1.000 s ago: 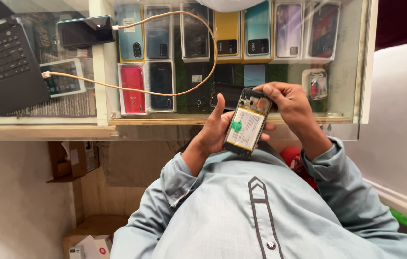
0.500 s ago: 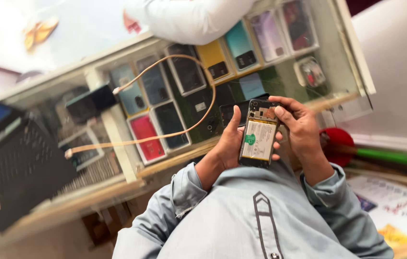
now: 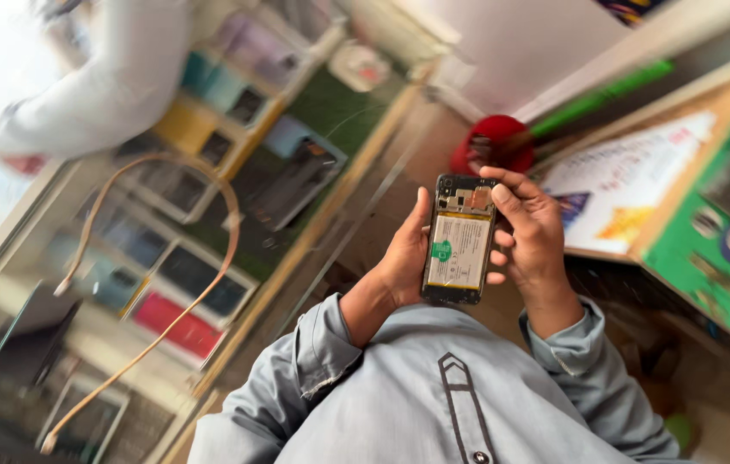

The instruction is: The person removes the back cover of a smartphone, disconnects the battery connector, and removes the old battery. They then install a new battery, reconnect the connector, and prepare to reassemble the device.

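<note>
Between both hands (image 3: 468, 249), opened phone (image 3: 458, 241)

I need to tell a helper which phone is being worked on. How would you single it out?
Start at the glass display counter, then look right. Both hands, left hand and right hand, hold the opened phone: backless, white battery and green sticker showing, unlike the cased phones displayed.

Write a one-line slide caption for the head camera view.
Both hands, left hand and right hand, hold an opened phone with its battery exposed, beside a glass display counter.
</note>
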`<state>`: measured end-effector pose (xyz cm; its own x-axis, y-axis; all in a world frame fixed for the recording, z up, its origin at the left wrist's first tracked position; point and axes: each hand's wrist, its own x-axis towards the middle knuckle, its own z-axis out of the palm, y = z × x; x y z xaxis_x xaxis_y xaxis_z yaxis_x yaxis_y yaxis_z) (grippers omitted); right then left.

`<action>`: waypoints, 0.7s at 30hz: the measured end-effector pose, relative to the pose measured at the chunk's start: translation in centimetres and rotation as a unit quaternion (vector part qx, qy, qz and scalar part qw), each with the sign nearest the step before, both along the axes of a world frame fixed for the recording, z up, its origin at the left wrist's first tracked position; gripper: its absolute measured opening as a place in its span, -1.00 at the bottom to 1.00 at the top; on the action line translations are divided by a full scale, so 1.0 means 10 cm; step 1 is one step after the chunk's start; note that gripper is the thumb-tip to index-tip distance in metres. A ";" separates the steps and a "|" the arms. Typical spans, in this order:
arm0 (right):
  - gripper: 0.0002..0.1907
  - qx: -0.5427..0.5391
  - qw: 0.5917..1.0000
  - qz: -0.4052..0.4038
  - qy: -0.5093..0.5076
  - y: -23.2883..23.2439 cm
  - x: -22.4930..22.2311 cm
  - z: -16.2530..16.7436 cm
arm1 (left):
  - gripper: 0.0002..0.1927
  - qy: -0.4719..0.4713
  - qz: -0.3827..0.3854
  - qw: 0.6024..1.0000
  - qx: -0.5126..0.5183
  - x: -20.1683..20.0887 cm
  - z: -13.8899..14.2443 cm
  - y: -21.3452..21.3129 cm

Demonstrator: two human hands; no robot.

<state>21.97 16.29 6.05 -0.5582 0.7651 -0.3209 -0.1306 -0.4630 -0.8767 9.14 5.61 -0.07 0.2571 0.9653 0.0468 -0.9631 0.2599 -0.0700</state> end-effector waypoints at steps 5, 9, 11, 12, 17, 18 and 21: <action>-0.72 0.015 0.994 -0.104 0.005 -0.01 1.07 0.04 | -0.18 -0.017 -0.101 0.994 0.024 0.85 0.04 0.29; -0.72 0.044 0.987 -0.157 -0.009 -0.05 2.11 -0.01 | -0.18 0.011 -0.166 0.985 0.035 1.80 -0.02 0.46; -0.72 0.066 0.981 -0.182 -0.024 -0.07 2.58 -0.07 | -0.22 0.026 -0.180 0.983 0.021 2.26 -0.04 0.56; -0.72 0.078 0.976 -0.197 -0.043 -0.06 2.82 -0.09 | -0.22 0.032 -0.191 0.981 0.021 2.50 -0.03 0.62; -0.70 0.123 0.953 -0.251 -0.113 -0.14 3.89 -0.16 | -0.23 0.073 -0.265 0.961 -0.011 3.45 0.05 0.75; -0.69 0.127 0.950 -0.264 -0.113 -0.17 4.05 -0.17 | -0.23 0.074 -0.285 0.956 -0.010 3.61 0.06 0.80; -0.68 0.134 0.934 -0.315 -0.099 -0.25 4.57 -0.16 | -0.24 0.076 -0.338 0.938 -0.001 4.09 0.12 0.89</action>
